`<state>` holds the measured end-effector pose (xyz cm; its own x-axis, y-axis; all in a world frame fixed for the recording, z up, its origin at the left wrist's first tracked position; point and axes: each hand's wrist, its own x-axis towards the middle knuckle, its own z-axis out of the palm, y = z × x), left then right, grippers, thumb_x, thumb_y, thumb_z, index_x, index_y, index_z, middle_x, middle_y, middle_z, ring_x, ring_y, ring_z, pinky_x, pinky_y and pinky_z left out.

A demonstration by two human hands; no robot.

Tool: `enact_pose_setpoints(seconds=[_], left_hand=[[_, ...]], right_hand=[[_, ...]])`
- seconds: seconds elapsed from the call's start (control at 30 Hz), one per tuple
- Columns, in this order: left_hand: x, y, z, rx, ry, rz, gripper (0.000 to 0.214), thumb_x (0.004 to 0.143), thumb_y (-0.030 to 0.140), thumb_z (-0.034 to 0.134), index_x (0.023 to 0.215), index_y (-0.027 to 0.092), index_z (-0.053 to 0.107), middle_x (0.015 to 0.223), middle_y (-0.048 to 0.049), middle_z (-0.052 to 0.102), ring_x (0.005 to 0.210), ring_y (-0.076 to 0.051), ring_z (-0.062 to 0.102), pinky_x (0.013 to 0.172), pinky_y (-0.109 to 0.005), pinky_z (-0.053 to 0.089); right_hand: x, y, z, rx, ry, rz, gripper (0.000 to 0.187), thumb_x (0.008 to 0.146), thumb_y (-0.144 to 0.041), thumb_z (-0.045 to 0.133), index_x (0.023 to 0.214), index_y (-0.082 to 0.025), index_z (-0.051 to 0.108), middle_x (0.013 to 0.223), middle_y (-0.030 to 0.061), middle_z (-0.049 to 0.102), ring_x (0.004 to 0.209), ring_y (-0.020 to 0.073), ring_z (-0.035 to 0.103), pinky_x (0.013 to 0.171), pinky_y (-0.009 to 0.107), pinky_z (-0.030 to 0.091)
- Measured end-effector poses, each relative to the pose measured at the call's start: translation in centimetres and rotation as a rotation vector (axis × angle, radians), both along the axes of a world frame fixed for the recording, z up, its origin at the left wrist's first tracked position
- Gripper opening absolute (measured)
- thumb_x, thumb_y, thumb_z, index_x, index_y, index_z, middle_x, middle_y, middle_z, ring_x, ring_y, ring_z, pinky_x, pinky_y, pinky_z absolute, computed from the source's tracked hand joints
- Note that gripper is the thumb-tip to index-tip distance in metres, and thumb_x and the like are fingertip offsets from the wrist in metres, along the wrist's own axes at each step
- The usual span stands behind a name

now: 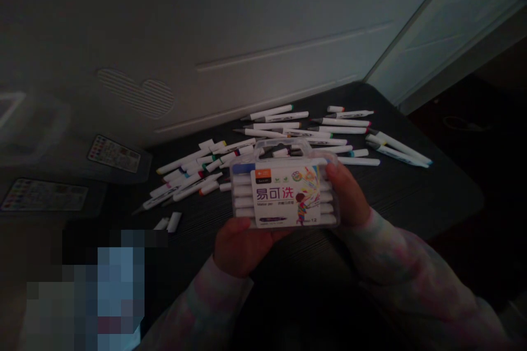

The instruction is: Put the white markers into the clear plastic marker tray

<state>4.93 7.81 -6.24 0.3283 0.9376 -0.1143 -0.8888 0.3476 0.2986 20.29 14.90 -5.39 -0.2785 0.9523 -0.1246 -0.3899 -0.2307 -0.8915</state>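
A clear plastic marker case (pixel 287 194) with a printed label and a handle on top is held up over the dark table. White markers show through its sides. My left hand (pixel 245 247) grips its lower left corner, thumb on the front. Around the right edge my right hand (pixel 348 192) is closed, its thumb near the upper corner; its other fingers are hidden behind the case. Loose white markers (pixel 284 117) with coloured ends lie scattered behind the case, along with several separate caps (pixel 175 222).
The dark table (pixel 436 186) meets a pale panel (pixel 263 22) at the back. Two clear boxes with printed labels (pixel 113 153) (pixel 45 194) stand at the left. A pixelated patch covers the lower left. The scene is dim.
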Motion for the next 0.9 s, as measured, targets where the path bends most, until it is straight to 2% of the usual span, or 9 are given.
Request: enact_pose_setpoints(seconds=[0.17, 0.4, 0.63, 0.77, 0.9], left_hand=[[0.0, 0.0, -0.1, 0.020, 0.025, 0.001, 0.064, 0.072, 0.027, 0.046, 0.133, 0.024, 0.027, 0.126, -0.0066, 0.051, 0.118, -0.030, 0.042, 0.100, -0.053, 0.026], [0.0, 0.0, -0.1, 0.036, 0.039, -0.007, 0.059, 0.072, 0.028, 0.047, 0.130, 0.023, 0.034, 0.126, -0.0070, 0.051, 0.117, -0.029, 0.043, 0.098, -0.048, 0.031], [-0.3, -0.2, -0.9, -0.002, 0.158, 0.020, 0.062, 0.070, 0.031, 0.053, 0.129, 0.027, 0.034, 0.130, -0.0040, 0.046, 0.121, -0.035, 0.035, 0.095, -0.057, 0.031], [-0.4, -0.2, -1.0, -0.030, 0.199, 0.026, 0.063, 0.069, 0.031, 0.053, 0.129, 0.026, 0.034, 0.131, -0.0047, 0.045, 0.125, -0.036, 0.028, 0.096, -0.057, 0.031], [-0.3, -0.1, -0.7, -0.026, 0.212, 0.009, 0.063, 0.069, 0.031, 0.052, 0.128, 0.022, 0.036, 0.128, -0.0072, 0.048, 0.122, -0.036, 0.035, 0.096, -0.057, 0.030]], right_hand=[[-0.1, 0.1, 0.2, -0.013, 0.013, -0.007, 0.026, 0.070, -0.042, 0.060, 0.088, -0.024, 0.059, 0.079, -0.0007, 0.066, 0.076, 0.0197, 0.063, 0.070, 0.035, 0.051], [-0.3, 0.1, 0.5, -0.022, 0.033, 0.004, 0.025, 0.071, -0.041, 0.059, 0.088, -0.023, 0.059, 0.080, -0.0006, 0.066, 0.075, 0.0186, 0.063, 0.071, 0.034, 0.051], [-0.3, 0.0, 0.4, -0.037, 0.055, 0.016, 0.022, 0.075, -0.039, 0.056, 0.090, -0.024, 0.059, 0.083, 0.0000, 0.066, 0.078, 0.0190, 0.063, 0.074, 0.035, 0.050], [-0.2, 0.0, 0.3, -0.032, 0.037, 0.023, 0.022, 0.075, -0.039, 0.055, 0.091, -0.024, 0.059, 0.086, 0.0003, 0.066, 0.082, 0.0195, 0.063, 0.077, 0.035, 0.049], [-0.3, 0.1, 0.2, -0.025, 0.028, 0.014, 0.024, 0.074, -0.041, 0.056, 0.090, -0.024, 0.059, 0.083, 0.0000, 0.067, 0.079, 0.0199, 0.064, 0.075, 0.037, 0.050]])
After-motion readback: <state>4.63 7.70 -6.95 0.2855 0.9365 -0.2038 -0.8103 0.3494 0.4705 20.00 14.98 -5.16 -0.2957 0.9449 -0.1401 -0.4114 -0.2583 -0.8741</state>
